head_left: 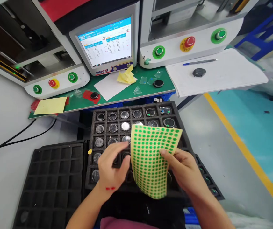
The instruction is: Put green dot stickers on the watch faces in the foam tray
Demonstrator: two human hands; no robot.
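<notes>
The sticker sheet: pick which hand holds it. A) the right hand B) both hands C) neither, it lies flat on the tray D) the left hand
A: the right hand pinches the edge of the yellow sheet of green dot stickers, lifted and curled above the foam tray, while the left hand is on the tray's round parts.

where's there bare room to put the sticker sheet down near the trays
The white paper below the screen is bare, as is most of the big white sheet beyond the black disc. The foam tray on the left has open cells. The tray under both hands is crowded with round parts.
</notes>
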